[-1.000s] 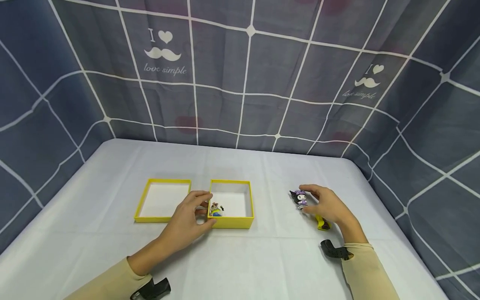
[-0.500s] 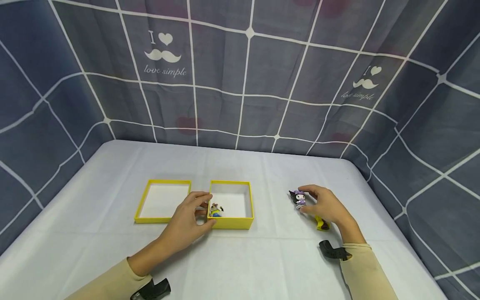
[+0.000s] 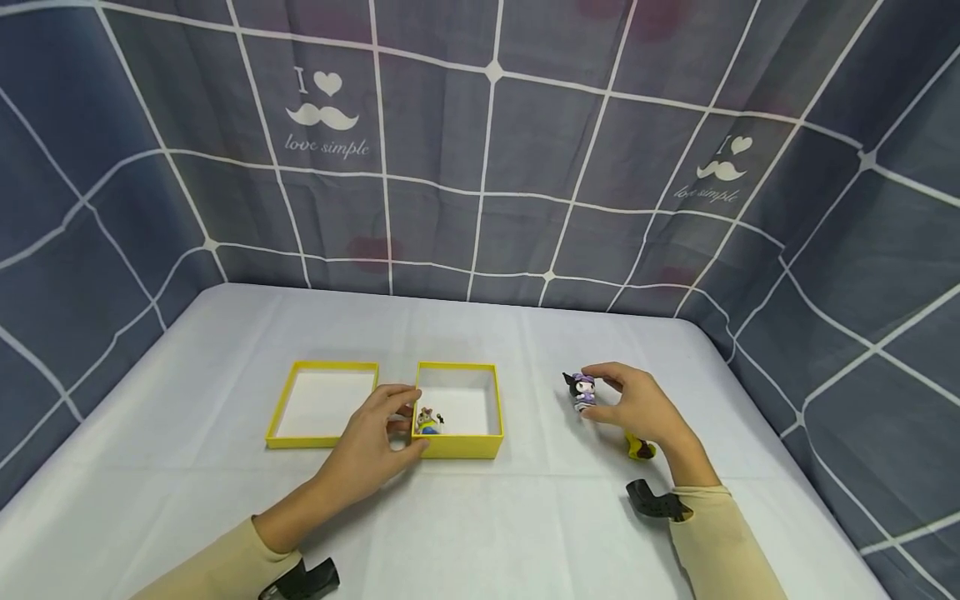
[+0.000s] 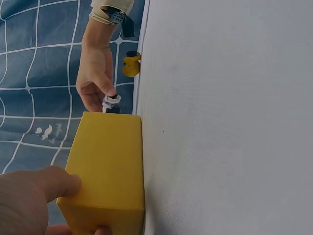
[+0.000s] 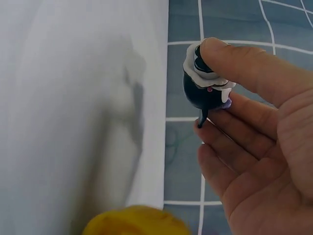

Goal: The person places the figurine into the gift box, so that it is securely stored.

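Note:
My right hand point(image 3: 639, 406) pinches a small figurine point(image 3: 582, 392) with a black pointed hood, a white face and purple trim. In the right wrist view the figurine point(image 5: 203, 83) sits between thumb and fingertips, off the table, its shadow falling apart from it. My left hand point(image 3: 372, 437) holds the near left corner of an open yellow box point(image 3: 457, 447) with a white inside. The thumb lies on the front wall and the fingers on the left side. Inside the box, at its near left corner, is another small figurine point(image 3: 428, 422) in yellow and blue.
Left of the box lies a shallow yellow lid point(image 3: 285, 403), inside up, partly behind my left hand. A yellow and dark figure point(image 3: 640, 447) is on the table beneath my right wrist, partly hidden. A grid-patterned curtain point(image 3: 435, 217) stands behind the white table point(image 3: 480, 533).
My right hand has moved left and slightly up with the black-hooded figurine, away from the yellow and dark figure. The left hand stays on the box. The head view has shifted slightly.

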Demonstrator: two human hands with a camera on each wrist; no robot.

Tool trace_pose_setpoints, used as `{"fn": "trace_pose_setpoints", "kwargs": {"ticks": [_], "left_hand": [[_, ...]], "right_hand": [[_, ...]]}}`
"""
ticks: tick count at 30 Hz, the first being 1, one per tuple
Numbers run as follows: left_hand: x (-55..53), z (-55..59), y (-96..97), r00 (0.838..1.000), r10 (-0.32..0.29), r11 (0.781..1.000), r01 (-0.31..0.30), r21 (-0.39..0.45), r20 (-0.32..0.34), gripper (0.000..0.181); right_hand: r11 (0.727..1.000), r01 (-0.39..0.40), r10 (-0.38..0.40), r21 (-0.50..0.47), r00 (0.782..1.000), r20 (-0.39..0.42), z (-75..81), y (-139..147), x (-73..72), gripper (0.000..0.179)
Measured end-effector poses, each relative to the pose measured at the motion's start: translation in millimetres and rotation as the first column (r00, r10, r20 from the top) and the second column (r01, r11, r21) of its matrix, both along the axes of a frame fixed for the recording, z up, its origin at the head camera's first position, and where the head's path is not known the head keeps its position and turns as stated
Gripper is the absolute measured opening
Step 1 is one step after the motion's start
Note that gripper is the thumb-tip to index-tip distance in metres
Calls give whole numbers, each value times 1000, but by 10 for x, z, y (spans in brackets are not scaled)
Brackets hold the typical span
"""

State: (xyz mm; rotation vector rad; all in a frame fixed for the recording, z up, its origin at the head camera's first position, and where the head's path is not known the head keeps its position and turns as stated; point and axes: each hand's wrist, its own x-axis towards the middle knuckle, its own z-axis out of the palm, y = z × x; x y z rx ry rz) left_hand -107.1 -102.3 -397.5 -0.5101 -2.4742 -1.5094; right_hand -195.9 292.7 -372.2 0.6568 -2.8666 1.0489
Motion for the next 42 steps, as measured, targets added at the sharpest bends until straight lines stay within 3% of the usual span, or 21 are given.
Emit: {"fn": "trace_pose_setpoints", "kwargs": {"ticks": [17,42], "left_hand": [[-26,-30,1,999,6,1000,-6,-3,-35,63],[-4,-40,-30,1000,3,1000,-3,5,-22,61]], "right_hand": [[999,-43,41,-19,996,-73,216,-318,7,58],[990,-138,132,-35,982,-134,414,-824,114,56]]}}
